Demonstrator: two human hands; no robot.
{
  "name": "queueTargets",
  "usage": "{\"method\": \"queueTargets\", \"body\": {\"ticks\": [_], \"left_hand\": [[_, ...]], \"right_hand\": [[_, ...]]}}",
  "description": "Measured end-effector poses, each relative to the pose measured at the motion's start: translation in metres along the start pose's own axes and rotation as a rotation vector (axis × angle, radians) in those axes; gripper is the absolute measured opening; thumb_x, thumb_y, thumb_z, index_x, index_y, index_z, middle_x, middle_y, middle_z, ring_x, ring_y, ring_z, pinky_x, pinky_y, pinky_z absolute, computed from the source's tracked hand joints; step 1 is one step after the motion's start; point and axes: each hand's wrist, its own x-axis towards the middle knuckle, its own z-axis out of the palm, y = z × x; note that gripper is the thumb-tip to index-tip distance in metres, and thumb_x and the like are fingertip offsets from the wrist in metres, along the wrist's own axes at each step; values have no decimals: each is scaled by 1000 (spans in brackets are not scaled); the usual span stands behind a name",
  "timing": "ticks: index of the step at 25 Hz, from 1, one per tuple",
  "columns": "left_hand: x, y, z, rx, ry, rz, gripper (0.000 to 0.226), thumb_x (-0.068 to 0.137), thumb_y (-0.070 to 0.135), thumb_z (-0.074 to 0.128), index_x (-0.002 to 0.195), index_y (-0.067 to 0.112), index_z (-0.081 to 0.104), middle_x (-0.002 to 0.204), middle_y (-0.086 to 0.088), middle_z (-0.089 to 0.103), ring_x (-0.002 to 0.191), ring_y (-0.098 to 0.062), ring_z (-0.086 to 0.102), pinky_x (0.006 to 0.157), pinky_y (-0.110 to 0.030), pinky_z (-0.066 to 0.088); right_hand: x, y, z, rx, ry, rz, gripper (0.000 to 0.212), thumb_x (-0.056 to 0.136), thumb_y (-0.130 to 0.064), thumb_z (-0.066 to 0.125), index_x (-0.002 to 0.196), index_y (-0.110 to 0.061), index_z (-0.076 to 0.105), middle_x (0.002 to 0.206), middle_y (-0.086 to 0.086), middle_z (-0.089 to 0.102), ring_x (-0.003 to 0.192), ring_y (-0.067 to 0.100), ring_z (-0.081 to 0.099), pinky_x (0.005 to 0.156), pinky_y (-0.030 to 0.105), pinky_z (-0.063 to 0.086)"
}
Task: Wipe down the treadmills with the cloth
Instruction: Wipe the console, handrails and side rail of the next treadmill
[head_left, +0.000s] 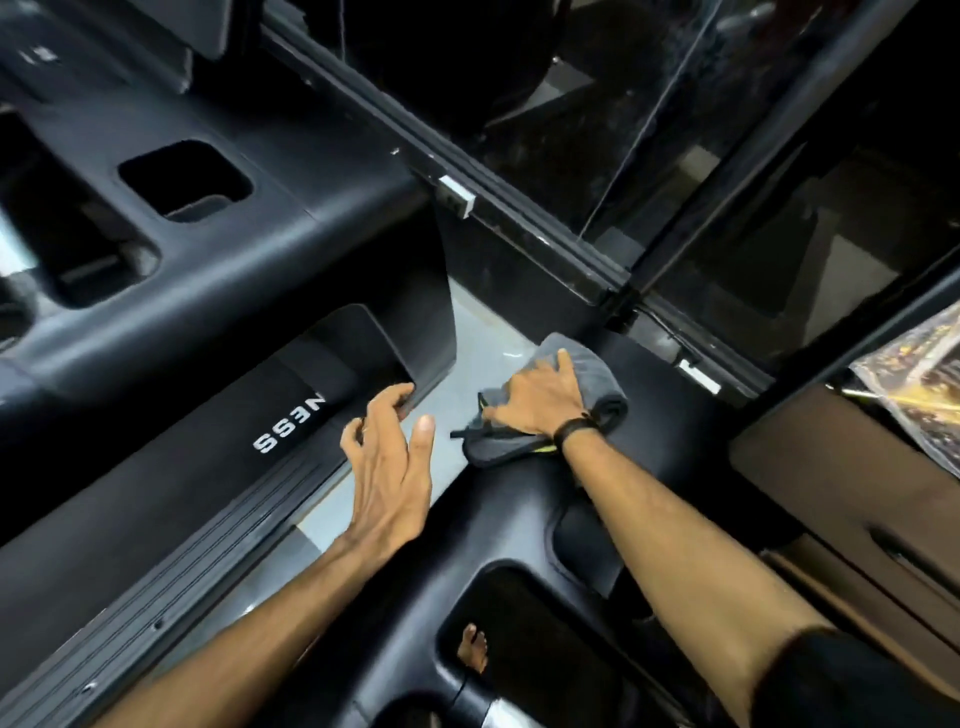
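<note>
- Grey cloth (582, 384), folded thick, is sitting on the black front cover (660, 415) of the right-hand treadmill, near the edge by the floor gap.
- Right hand (540, 402) is flat on top of it, fingers spread and pressing it down, looks mid-wipe to me. There's a dark band on that wrist.
- Left hand (389, 462) is holding nothing. Fingers loosely spread and a bit bent, hovering over the pale floor (467, 343) between the two machines, fingertips close to the side rail (171, 545) of the left treadmill. Can't tell if it's actually touching it.
- Left treadmill has its belt (223, 415) showing with white lettering, and the console (218, 218) above with its cup pockets.
- Progress guess: hard to call. Everything's black plastic in dim light, so I can't see any clean/dusty line or wet streaks. Right now only the right machine's cover is getting the cloth.
- What looks left, judging from this: the rest of that cover, the left machine's rail, belt edges and console. I'd say somewhere in the middle at best, maybe earlier.
- There's glass with a dark frame (545, 223) behind the machines, and something shiny in plastic wrap (919, 374) off to the right.
</note>
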Motion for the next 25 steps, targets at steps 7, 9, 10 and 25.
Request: {"method": "queueTargets", "body": {"ticks": [7, 9, 10, 25], "left_hand": [[-6, -31, -46, -10, 8, -176, 51, 93, 58, 21, 129, 29, 43, 115, 13, 59, 108, 11, 49, 110, -35, 20], [-7, -43, -56, 27, -9, -187, 38, 94, 54, 31, 120, 31, 48, 109, 12, 63, 102, 9, 53, 105, -33, 27], [-8, -45, -59, 45, -24, -176, 30, 95, 50, 37, 113, 31, 52, 103, 13, 65, 99, 5, 56, 102, -37, 34], [-13, -61, -78, 4, -73, -256, 18, 96, 28, 63, 78, 25, 65, 42, 10, 40, 44, -10, 34, 54, -28, 36]], "right_hand": [[-145, -51, 51, 230, 260, -675, 56, 85, -73, 49, 115, -32, 72, 125, -11, 69, 127, 16, 56, 115, 43, 29], [-115, -13, 45, 174, 361, -526, 73, 85, -81, 35, 126, -30, 69, 137, -11, 62, 138, 17, 47, 120, 41, 15], [-92, -3, 31, 146, 298, -417, 82, 82, -85, 27, 125, -29, 69, 137, -9, 62, 139, 19, 47, 119, 39, 14], [-93, -32, 27, 64, 246, -448, 73, 79, -74, 34, 118, -27, 73, 125, -5, 70, 127, 20, 58, 112, 37, 19]]}}
